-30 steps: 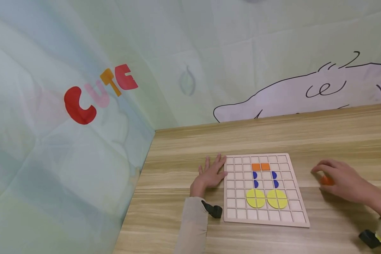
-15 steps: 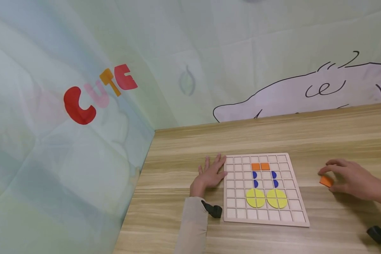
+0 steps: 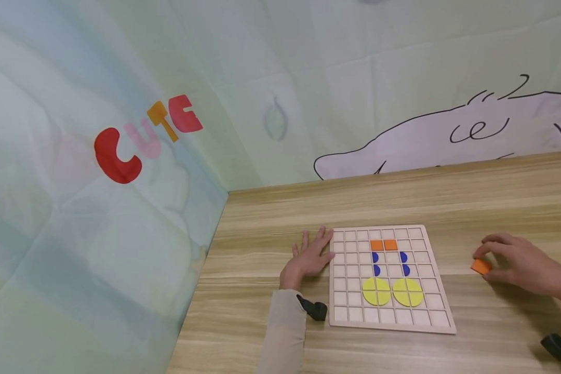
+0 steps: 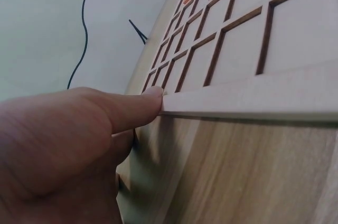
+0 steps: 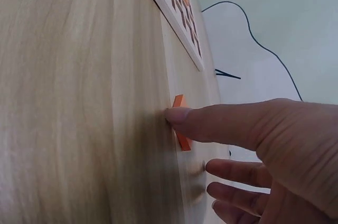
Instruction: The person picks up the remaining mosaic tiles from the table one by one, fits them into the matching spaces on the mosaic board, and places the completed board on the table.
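Note:
A pale wooden grid board [image 3: 355, 315] lies on the table, seen in the head view. Yellow quarter-circle tiles [image 3: 376, 291] form two discs in it, with small blue half-round tiles [image 3: 405, 270] and two orange square tiles [image 3: 376, 245] above them. My left hand [image 3: 308, 259] is spread flat at the board's left edge; its thumb touches the rim, as the left wrist view also shows. Right of the board, my right hand [image 3: 519, 265] pinches a loose orange square tile [image 3: 481, 267] between thumb and index finger, at the tabletop. In the right wrist view the thumb partly hides this tile [image 5: 183, 140].
The wood-grain table [image 3: 280, 208] meets a printed fabric backdrop [image 3: 280, 93] at the back and left. Dark wrist straps [image 3: 314, 309] sit on both forearms.
My right hand has shifted slightly right and back with the orange square tile, which now shows more of its face. My left hand and the board have stayed put.

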A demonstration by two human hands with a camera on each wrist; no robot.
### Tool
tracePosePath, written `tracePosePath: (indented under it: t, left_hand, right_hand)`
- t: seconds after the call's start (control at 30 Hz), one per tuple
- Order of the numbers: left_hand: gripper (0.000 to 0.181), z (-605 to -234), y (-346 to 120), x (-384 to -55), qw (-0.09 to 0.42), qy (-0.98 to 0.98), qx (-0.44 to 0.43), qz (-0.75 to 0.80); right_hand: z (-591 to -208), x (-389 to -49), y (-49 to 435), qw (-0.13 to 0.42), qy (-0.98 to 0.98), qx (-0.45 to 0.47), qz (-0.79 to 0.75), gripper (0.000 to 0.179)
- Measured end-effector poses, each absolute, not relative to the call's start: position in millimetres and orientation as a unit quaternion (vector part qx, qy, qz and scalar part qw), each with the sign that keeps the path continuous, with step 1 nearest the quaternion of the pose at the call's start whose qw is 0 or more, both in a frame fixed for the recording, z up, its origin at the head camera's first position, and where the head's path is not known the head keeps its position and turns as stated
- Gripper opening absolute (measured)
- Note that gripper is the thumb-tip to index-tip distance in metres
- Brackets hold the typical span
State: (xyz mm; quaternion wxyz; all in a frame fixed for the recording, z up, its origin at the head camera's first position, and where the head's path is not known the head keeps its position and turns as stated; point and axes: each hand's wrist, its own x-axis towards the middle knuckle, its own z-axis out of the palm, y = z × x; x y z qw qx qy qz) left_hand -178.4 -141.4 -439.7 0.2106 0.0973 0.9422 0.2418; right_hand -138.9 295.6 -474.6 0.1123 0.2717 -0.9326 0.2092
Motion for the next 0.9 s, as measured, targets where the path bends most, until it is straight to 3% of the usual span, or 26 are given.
tracePosePath:
  t: [0.7,0.9]
  left_hand:
    - [0.059,-438,-142,-180,0.209,0.942,0.101,0.243]
    - [0.059,-438,-142,-179,0.211,0.942,0.1,0.24]
  right_hand:
    - [-472,-139,279,0.094,-0.951,0.232,0.18,0.032]
    - [-467,-142,273,0.117,-0.946,0.234,0.194,0.036]
